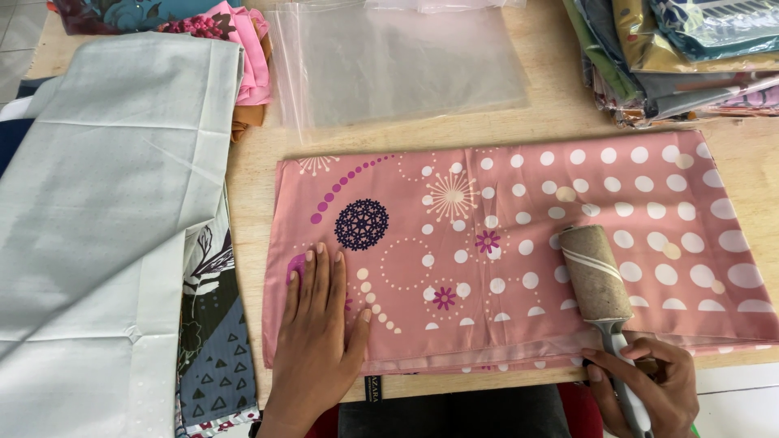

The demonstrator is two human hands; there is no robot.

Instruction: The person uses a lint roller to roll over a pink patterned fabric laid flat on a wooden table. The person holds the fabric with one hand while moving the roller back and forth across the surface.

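A folded pink cloth [568, 203] with white dots and purple flower prints lies flat across the wooden table [552, 113]. My left hand [318, 324] presses flat on its near left corner, fingers spread. My right hand [649, 381] grips the grey handle of a lint roller [595, 272], whose brownish roll rests on the cloth right of centre.
A pale green-grey cloth [105, 203] covers the left side over a patterned dark fabric [215, 341]. Clear plastic bags [398, 61] lie at the back centre. A stack of bagged folded fabrics [682, 57] sits at the back right. Pink and dark cloths [235, 40] lie back left.
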